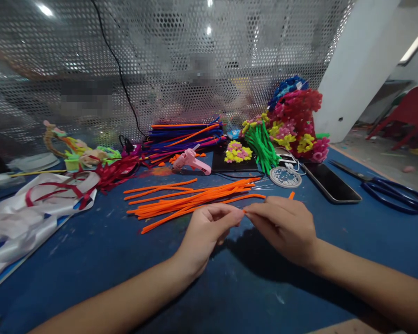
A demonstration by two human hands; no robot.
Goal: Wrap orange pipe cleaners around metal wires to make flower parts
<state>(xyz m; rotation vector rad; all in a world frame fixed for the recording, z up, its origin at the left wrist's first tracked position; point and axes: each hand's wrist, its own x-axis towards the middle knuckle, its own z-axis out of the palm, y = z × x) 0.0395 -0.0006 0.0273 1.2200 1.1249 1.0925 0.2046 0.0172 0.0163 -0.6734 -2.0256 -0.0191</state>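
My left hand (209,232) and my right hand (287,227) meet fingertip to fingertip over the blue table, both closed in a pinch. Between them shows a tiny bit of orange pipe cleaner (244,211); most of it is hidden by the fingers. Just beyond the hands lies a loose bundle of long orange pipe cleaners (188,202), with thin bare wires at its right end. A short orange piece (291,195) shows behind my right hand; I cannot tell whether it joins what the fingers hold.
Behind the bundle sit a pink glue gun (191,162) and purple and orange pipe cleaners (184,137). Green stems (263,148) and fuzzy flowers (296,111) stand back right. A phone (332,183) and scissors (386,188) lie right, white ribbon (24,218) left. A perforated metal screen (181,60) rises behind.
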